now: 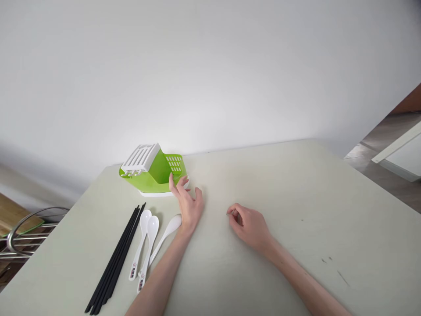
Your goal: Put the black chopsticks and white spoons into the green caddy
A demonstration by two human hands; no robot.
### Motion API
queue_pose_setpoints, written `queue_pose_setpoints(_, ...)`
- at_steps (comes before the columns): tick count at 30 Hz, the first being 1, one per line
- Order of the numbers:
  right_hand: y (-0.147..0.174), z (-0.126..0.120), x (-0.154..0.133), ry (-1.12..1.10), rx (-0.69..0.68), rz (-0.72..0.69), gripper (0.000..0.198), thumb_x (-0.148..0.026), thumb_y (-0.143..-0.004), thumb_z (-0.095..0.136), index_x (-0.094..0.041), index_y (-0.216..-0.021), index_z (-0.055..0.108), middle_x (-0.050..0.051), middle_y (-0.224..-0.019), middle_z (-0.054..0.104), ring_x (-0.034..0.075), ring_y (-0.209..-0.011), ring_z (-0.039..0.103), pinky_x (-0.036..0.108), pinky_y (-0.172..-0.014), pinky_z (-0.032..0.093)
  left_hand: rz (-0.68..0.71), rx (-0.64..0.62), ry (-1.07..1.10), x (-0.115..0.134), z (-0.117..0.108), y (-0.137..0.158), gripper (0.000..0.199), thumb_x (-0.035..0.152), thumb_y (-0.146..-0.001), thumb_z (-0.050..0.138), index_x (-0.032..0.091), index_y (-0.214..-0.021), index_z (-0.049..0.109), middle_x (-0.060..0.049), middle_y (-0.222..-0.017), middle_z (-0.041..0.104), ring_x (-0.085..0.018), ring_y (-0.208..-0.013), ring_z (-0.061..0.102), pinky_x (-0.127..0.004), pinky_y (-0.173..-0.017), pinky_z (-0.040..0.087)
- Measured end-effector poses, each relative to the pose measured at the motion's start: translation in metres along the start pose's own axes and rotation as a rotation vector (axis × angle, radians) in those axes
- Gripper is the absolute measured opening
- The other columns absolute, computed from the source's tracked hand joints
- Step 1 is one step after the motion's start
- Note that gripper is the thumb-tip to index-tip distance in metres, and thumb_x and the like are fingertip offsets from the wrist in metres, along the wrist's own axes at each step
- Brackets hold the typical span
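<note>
A green and white plastic utensil holder (149,181) with a slotted white top stands at the back left of the table. My left hand (189,204) is at its right end, fingers spread and bent, with nothing seen in them. The fingertips overlap the holder's edge; whether they touch it I cannot tell. Below that wrist lie three white spoons (151,228), one partly behind my forearm. Black chopsticks (115,259) lie in a bundle to their left. Further right, my right hand (251,226) is low over the table, fingers curled toward the thumb, holding nothing visible.
The pale green table (279,184) meets a white wall (210,79) at the back. Beyond its left edge are a metal rack (29,239) and a wooden board (16,215). Floor (388,136) and a white panel (403,151) show past the right edge.
</note>
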State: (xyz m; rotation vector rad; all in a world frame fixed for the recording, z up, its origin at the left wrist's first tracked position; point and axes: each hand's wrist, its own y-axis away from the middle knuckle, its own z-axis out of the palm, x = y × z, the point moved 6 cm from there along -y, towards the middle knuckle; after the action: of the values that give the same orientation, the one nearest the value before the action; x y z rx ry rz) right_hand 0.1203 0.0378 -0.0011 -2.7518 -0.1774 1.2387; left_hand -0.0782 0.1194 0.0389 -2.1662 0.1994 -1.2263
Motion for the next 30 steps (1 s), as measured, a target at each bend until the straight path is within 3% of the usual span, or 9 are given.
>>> queue_pose_setpoints(4,0.0,0.0,0.001,-0.009,0.001,-0.009,0.014,-0.026,-0.095,0.05,-0.025,-0.095,0.064,-0.004,-0.073,0.069,0.014,-0.062,0.059,0.028,-0.065,0.039,-0.006,0.005,-0.043,-0.004,-0.002,-0.004,0.049,0.013,-0.087,0.06,0.022,-0.133,0.046,-0.021,-0.162,0.022,-0.026,-0.12,0.06,-0.042,-0.09,0.054)
queue_pose_setpoints(13,0.001,-0.002,0.001,-0.004,-0.011,-0.027,0.013,-0.026,-0.095,0.049,-0.025,-0.094,0.062,-0.004,-0.072,0.068,0.014,-0.06,0.058,0.027,-0.063,0.038,0.062,-0.109,-0.058,0.004,0.007,-0.001,0.043,0.012,-0.089,0.058,0.021,-0.129,0.05,-0.019,-0.152,0.04,-0.018,-0.094,0.065,-0.041,-0.086,0.057)
queue_pose_setpoints(19,0.004,-0.006,0.007,0.018,0.004,-0.031,0.013,-0.024,-0.094,0.05,-0.025,-0.095,0.063,-0.004,-0.073,0.069,0.014,-0.061,0.06,0.027,-0.064,0.037,0.237,-0.36,0.023,0.037,0.027,0.024,0.043,0.014,-0.093,0.058,0.024,-0.134,0.049,-0.019,-0.16,0.039,-0.014,-0.085,0.069,-0.04,-0.089,0.059)
queue_pose_setpoints(23,0.004,-0.007,0.008,0.029,-0.006,-0.026,0.016,-0.023,-0.095,0.05,-0.025,-0.098,0.065,-0.003,-0.075,0.071,0.015,-0.062,0.061,0.028,-0.064,0.036,0.364,-0.525,0.058,0.056,0.036,0.043,0.044,0.014,-0.096,0.054,0.026,-0.139,0.047,-0.019,-0.162,0.037,-0.017,-0.094,0.069,-0.036,-0.081,0.06)
queue_pose_setpoints(25,0.003,-0.006,0.008,0.034,-0.009,-0.022,0.016,-0.023,-0.095,0.049,-0.025,-0.099,0.065,-0.003,-0.075,0.072,0.016,-0.063,0.061,0.028,-0.064,0.036,0.391,-0.459,0.046,0.059,0.032,0.044,0.038,0.016,-0.097,0.054,0.025,-0.134,0.05,-0.018,-0.155,0.043,-0.02,-0.103,0.067,-0.037,-0.082,0.059)
queue_pose_setpoints(30,0.003,-0.005,0.008,0.025,-0.017,-0.021,0.016,-0.023,-0.094,0.051,-0.025,-0.098,0.066,-0.002,-0.076,0.072,0.015,-0.063,0.061,0.028,-0.064,0.037,0.297,-0.077,-0.007,0.048,0.01,0.031,0.028,0.025,-0.096,0.06,0.022,-0.122,0.05,-0.016,-0.126,0.048,-0.028,-0.119,0.055,-0.044,-0.092,0.053)
